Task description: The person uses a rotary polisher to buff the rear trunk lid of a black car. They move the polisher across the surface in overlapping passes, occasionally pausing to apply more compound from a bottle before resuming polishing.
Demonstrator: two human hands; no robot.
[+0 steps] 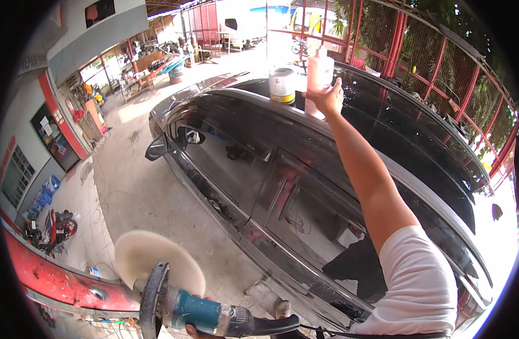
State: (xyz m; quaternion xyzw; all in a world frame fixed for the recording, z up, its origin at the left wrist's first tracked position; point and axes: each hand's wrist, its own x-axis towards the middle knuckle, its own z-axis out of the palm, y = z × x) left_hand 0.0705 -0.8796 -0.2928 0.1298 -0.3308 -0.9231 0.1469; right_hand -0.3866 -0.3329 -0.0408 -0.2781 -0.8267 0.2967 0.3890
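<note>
With my right arm stretched out over a black car [214,118], my right hand [327,100] is closed round a pinkish bottle [320,70] at the roof. A white can [282,85] with a yellow band stands on the roof just left of the bottle. Low in the view, my left hand [197,332] grips a teal and black polisher [198,312] from beneath; only a few fingers show. The polisher's round pale pad [157,261] faces away and looks smeared. A black loop handle [153,294] sits behind the pad.
A black cord [327,329] runs from the polisher toward my body. At the lower left lies a red panel [73,285]. Further left are a parked red motorcycle [59,229] and blue water bottles [42,198]. A red mesh fence [429,73] stands beyond the car.
</note>
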